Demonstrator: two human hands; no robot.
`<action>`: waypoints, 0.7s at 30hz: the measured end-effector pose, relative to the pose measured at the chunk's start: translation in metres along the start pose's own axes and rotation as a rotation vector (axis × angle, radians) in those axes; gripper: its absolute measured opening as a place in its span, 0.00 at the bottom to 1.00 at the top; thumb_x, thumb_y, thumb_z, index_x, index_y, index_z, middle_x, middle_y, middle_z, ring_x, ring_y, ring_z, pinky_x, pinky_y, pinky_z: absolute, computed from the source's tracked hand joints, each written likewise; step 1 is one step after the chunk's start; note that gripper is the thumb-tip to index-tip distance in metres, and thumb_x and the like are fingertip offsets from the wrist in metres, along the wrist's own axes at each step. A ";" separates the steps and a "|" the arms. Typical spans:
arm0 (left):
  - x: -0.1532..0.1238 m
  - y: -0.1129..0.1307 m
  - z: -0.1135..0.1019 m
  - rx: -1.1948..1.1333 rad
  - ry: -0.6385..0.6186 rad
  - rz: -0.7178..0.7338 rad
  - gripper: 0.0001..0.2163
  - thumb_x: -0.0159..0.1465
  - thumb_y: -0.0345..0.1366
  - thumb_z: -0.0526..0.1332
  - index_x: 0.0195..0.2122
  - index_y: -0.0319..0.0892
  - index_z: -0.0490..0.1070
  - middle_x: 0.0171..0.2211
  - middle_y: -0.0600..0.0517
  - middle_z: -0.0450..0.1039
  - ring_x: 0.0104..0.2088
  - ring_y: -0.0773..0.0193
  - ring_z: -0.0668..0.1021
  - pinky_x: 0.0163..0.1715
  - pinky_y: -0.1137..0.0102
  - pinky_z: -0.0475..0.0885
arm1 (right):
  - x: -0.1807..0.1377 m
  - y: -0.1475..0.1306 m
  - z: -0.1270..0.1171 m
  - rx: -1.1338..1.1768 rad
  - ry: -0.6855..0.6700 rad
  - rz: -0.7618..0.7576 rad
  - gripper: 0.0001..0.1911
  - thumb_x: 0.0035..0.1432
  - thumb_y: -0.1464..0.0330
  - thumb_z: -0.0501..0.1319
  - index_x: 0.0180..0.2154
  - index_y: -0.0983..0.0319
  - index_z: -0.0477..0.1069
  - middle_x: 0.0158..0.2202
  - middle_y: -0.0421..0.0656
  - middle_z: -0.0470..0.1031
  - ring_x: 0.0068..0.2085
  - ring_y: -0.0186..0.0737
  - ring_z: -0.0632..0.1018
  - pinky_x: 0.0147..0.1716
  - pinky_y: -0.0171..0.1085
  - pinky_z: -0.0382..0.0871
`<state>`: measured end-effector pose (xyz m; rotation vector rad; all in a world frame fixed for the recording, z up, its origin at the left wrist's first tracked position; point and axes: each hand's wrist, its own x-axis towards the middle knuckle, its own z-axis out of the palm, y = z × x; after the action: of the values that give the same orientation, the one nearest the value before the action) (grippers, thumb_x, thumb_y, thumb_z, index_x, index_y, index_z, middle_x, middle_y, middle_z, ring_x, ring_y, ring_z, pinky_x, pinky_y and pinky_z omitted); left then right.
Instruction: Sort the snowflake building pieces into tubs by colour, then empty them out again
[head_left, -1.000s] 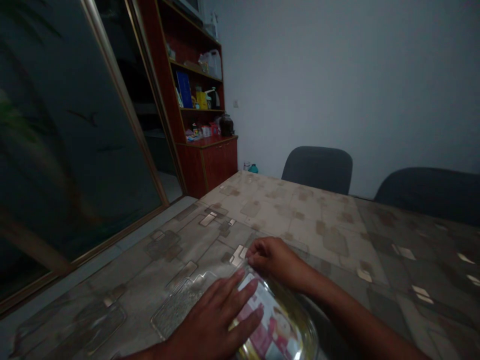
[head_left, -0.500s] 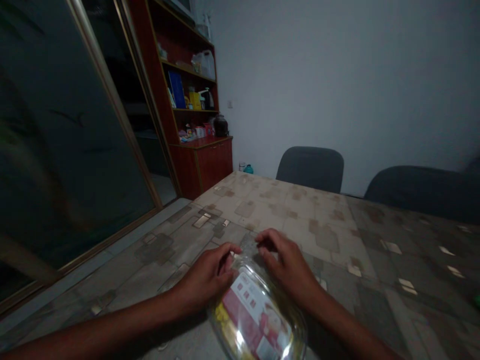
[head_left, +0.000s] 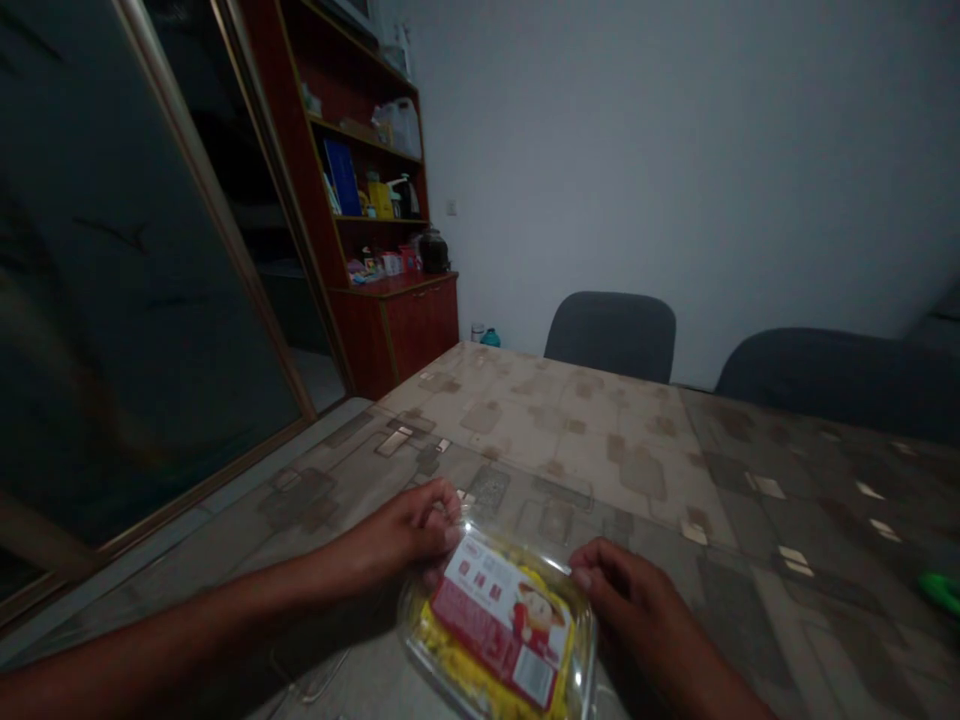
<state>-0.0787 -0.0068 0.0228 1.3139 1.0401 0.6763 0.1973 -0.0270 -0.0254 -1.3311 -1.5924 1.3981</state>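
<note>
A clear plastic food container (head_left: 499,625) rests on the patterned table in front of me. Yellow food shows through it, and a white and dark-red label with a barcode lies across its lid. At the container's upper left corner, the fingers of my left hand (head_left: 420,525) are curled and pinched on the rim. My right hand (head_left: 634,595) has its thumb and forefinger closed on the upper right corner. Its other fingers are folded and partly hidden.
The patterned table (head_left: 570,415) stretches away to two grey chairs (head_left: 611,335) by the wall. A green object (head_left: 940,592) is at the right edge. A red-brown cabinet (head_left: 420,325) with laden shelves and a glass sliding door (head_left: 150,300) stand on the left.
My right hand has moved from above the container's far end to its upper right corner and closed there. The container has turned slightly, and the left hand has curled tighter at its corner.
</note>
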 end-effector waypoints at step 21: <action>-0.012 0.011 0.018 -0.501 -0.067 -0.021 0.12 0.67 0.41 0.63 0.44 0.38 0.75 0.43 0.45 0.76 0.45 0.58 0.77 0.47 0.64 0.72 | -0.001 -0.028 -0.012 -0.317 0.248 -0.425 0.13 0.66 0.61 0.52 0.37 0.59 0.72 0.33 0.42 0.75 0.35 0.41 0.76 0.35 0.36 0.67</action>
<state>-0.0661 -0.0235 0.0347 0.8812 0.7634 0.8090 0.2008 -0.0225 0.0041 -1.1878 -1.8377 0.7212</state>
